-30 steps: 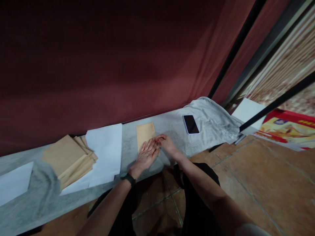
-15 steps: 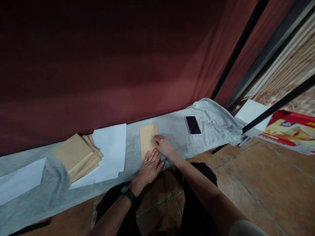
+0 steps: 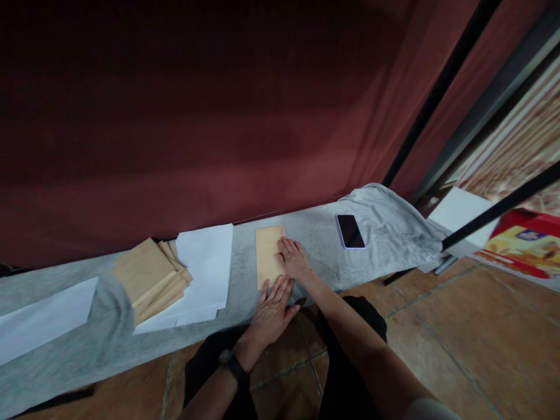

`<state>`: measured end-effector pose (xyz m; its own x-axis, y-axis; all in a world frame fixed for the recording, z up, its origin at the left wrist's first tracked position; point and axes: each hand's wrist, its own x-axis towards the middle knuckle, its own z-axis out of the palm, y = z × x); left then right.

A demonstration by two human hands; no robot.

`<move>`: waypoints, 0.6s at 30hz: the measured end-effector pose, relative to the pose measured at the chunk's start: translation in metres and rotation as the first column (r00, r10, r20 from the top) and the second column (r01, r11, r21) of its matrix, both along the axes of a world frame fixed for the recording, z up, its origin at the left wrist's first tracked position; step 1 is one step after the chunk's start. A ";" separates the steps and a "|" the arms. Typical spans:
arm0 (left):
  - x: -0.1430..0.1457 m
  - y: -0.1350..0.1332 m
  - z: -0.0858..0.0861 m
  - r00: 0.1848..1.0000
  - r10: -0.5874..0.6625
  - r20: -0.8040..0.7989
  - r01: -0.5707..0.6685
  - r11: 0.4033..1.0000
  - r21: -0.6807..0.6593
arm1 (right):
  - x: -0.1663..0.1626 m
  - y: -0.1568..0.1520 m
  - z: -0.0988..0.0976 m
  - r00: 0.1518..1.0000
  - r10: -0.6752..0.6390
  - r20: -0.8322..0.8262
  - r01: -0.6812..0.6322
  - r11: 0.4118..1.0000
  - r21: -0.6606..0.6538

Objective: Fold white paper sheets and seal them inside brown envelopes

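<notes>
A brown envelope (image 3: 268, 256) lies flat on a grey cloth-covered ledge (image 3: 315, 233) in front of me. My right hand (image 3: 294, 259) rests flat on the envelope's right edge, fingers stretched out. My left hand (image 3: 275, 308) lies flat at the envelope's near end, fingers spread and pointing at it, with a black band on the wrist. Neither hand grips anything.
A pile of brown envelopes (image 3: 151, 279) lies on white paper sheets (image 3: 205, 268) to the left, with another white sheet (image 3: 41, 318) further left. A black phone (image 3: 350, 231) sits to the right. A dark red curtain (image 3: 196, 116) hangs behind; tiled floor (image 3: 459, 326) below.
My left hand has slid off the envelope's face back to its near end. My right hand has flattened onto the right edge. The view has shifted slightly.
</notes>
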<state>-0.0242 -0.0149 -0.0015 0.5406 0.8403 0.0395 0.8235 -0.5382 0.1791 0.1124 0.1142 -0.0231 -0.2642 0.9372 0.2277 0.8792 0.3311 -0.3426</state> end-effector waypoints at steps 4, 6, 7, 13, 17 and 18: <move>-0.004 0.003 0.002 0.998 0.027 0.057 -0.026 1.000 -0.016 | -0.002 0.004 0.006 0.999 -0.040 0.001 0.040 0.999 -0.023; -0.012 0.011 -0.001 0.982 0.125 0.144 -0.125 0.992 -0.008 | 0.001 0.007 0.013 0.993 -0.115 -0.026 0.114 0.993 -0.033; -0.017 0.017 -0.003 0.960 0.200 0.193 -0.204 0.979 0.003 | 0.004 0.009 0.016 0.984 -0.172 -0.040 0.170 0.985 -0.042; -0.036 0.043 -0.016 0.816 0.504 0.282 -0.530 0.848 0.018 | 0.016 0.014 0.025 0.952 -0.300 -0.056 0.289 0.946 -0.148; -0.026 0.041 -0.015 0.813 0.503 0.294 -0.515 0.856 -0.042 | 0.013 0.012 0.027 0.952 -0.299 -0.065 0.276 0.932 -0.235; -0.023 0.040 -0.013 0.802 0.512 0.307 -0.520 0.852 -0.063 | 0.013 0.012 0.028 0.949 -0.306 -0.070 0.279 0.924 -0.261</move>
